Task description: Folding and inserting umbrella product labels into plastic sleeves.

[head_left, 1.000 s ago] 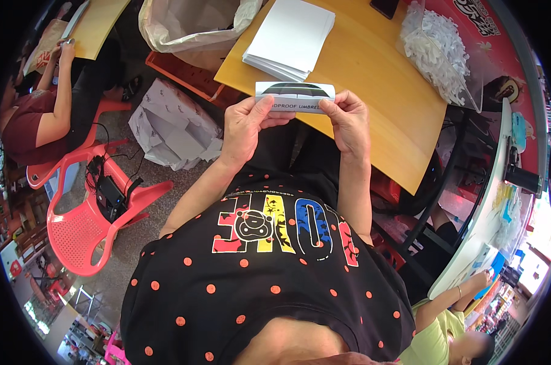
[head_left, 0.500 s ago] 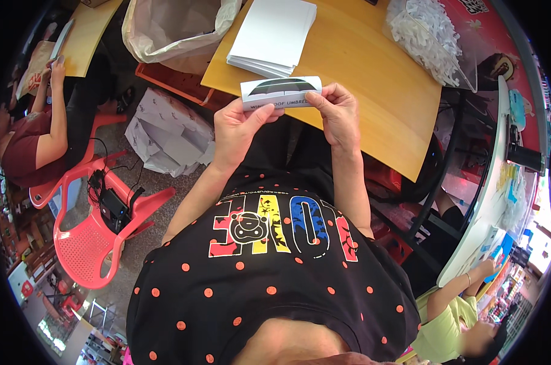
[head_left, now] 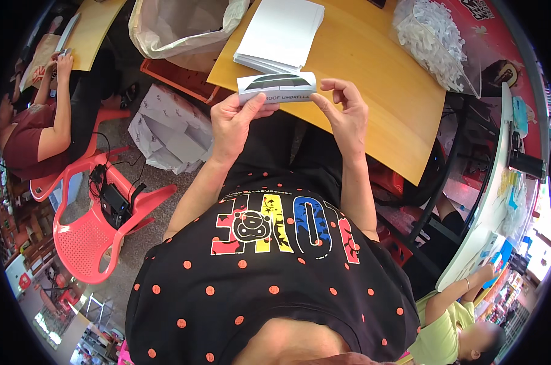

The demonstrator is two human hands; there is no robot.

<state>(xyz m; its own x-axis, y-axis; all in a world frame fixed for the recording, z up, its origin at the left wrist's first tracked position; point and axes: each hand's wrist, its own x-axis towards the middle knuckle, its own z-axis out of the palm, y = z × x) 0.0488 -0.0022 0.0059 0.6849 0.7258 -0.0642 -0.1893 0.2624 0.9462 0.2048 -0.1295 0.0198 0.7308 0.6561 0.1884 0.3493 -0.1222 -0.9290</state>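
Observation:
A folded white paper sleeve [head_left: 287, 89] with a dark umbrella picture on it is held above the near edge of the wooden table. My left hand [head_left: 234, 120] pinches its left end, thumb on the front and fingers behind. At the sleeve's right end, my right hand [head_left: 347, 115] has thumb and fingers apart; the thumb tip is close to the paper, and I cannot tell whether it touches. Just beyond the sleeve lies a stack of white sheets [head_left: 279, 31] on the table.
The wooden table [head_left: 372, 115] bears a clear bag of white paper strips [head_left: 433, 39] at the far right. Left of it stand a large pale sack [head_left: 187, 30], an orange crate [head_left: 178, 81] and a white bag [head_left: 169, 131]. A red chair [head_left: 87, 237] holds black cables. Two people work nearby, left and lower right.
My right hand has let go of the sleeve's right end and its fingers have spread. My left hand keeps its hold, and the sleeve has shifted slightly left.

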